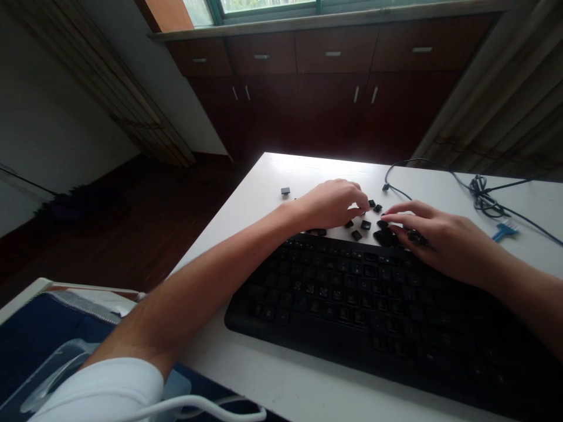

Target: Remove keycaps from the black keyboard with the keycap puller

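Note:
A black keyboard (325,305) lies across the white table, with several of its key positions bare of caps. Loose black keycaps (365,225) are scattered behind its back edge. Over them, to the left, is my left hand (336,202), its thumb and fingers drawn together at the tips; whatever is between them is hidden. My right hand (433,231) rests on the right side of the pile, fingers stretched out and apart, fingertips touching a small heap of keycaps (384,237). More keycaps show under its palm. One keycap (285,191) sits alone at the far left.
A coiled black cable (481,196) and a small blue brush (505,230) lie to the right on the white table (237,363). Wooden cabinets (329,111) stand beyond it under a window. A blue-lined container (26,328) and a white cable (197,401) are at lower left.

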`<state>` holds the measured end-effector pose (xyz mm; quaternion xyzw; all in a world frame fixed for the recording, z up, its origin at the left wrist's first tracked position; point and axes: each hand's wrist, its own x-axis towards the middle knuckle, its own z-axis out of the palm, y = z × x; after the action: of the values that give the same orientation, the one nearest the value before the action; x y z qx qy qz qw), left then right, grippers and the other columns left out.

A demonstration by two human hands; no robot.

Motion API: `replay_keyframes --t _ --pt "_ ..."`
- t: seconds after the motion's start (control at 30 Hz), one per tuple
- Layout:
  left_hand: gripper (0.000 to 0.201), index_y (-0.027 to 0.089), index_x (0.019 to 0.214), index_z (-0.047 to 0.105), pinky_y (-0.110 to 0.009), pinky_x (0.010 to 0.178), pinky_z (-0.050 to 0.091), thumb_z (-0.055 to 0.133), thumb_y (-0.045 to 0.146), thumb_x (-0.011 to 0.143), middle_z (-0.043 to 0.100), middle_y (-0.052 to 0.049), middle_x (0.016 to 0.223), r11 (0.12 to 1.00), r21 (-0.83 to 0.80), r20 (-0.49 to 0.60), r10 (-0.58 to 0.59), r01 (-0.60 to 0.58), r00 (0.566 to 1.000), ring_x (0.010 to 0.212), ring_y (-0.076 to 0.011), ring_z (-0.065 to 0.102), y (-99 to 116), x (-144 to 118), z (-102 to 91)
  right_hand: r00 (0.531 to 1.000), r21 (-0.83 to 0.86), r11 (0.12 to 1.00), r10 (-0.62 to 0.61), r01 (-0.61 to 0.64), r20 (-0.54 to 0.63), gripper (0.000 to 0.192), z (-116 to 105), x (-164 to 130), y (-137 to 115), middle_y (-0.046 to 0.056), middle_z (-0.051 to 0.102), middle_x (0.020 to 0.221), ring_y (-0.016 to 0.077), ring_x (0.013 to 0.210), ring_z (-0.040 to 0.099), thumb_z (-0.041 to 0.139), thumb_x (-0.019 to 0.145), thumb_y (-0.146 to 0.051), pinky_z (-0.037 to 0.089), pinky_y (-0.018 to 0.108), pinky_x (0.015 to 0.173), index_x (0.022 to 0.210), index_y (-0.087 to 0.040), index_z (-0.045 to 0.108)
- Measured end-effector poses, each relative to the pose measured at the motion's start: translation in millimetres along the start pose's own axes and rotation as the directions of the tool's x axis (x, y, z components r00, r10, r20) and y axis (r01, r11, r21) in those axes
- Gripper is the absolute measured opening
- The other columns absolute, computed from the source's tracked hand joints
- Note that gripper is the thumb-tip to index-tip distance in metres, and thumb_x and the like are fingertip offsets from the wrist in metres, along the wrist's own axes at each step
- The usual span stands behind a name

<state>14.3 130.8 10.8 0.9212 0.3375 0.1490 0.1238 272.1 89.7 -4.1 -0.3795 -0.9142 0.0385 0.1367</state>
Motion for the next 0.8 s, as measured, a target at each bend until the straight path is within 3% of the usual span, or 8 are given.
replay_keyframes --t 0.8 --pt "0.022 0.016 0.108 0.077 -0.033 0.079 0.050 0.057 0.020 0.097 0.078 -0.007 0.103 0.997 0.006 -0.061 -0.074 0.074 0.995 0.091 -0.0205 0.070 -0.2 0.3 0.9 1.000 0.006 1.000 0.001 -0.001 0.000 0.033 -0.6 0.2 -0.9 0.008 0.065 0.136 0.0229 0.088 0.074 0.046 0.103 -0.032 0.059 0.041 0.078 0.126 -0.022 0.067"
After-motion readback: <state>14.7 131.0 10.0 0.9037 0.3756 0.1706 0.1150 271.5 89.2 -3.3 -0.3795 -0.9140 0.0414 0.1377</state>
